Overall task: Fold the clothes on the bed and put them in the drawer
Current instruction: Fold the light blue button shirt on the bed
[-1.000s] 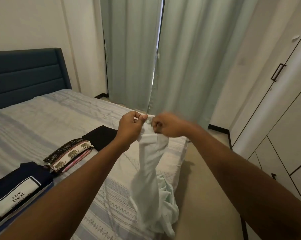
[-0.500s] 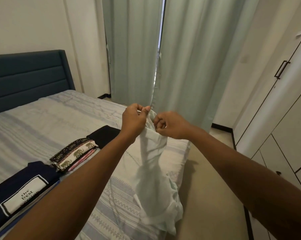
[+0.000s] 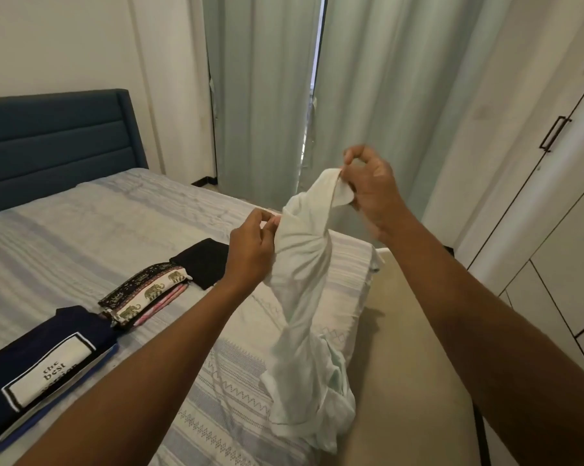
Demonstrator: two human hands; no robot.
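A pale mint-white garment [image 3: 304, 297] hangs twisted in the air over the bed's right edge, its lower part bunched on the bedspread. My right hand [image 3: 373, 190] pinches its top edge, raised high. Lower and to the left, my left hand [image 3: 252, 250] grips the cloth at its side. On the bed [image 3: 82, 237] lie three folded piles: a navy shirt with a white "the best" label [image 3: 38, 364], an elephant-print piece [image 3: 146, 294] and a black piece [image 3: 205, 262].
White wardrobe doors and lower drawer fronts [image 3: 559, 264] fill the right side, with a dark handle [image 3: 554, 133]. A strip of beige floor [image 3: 405, 331] runs between bed and wardrobe. Pale green curtains [image 3: 368, 95] hang behind; a blue headboard [image 3: 55, 139] is at left.
My hands were close together at the garment's top. Now my right hand has risen and moved right with the edge, while my left hand has dropped lower on the cloth.
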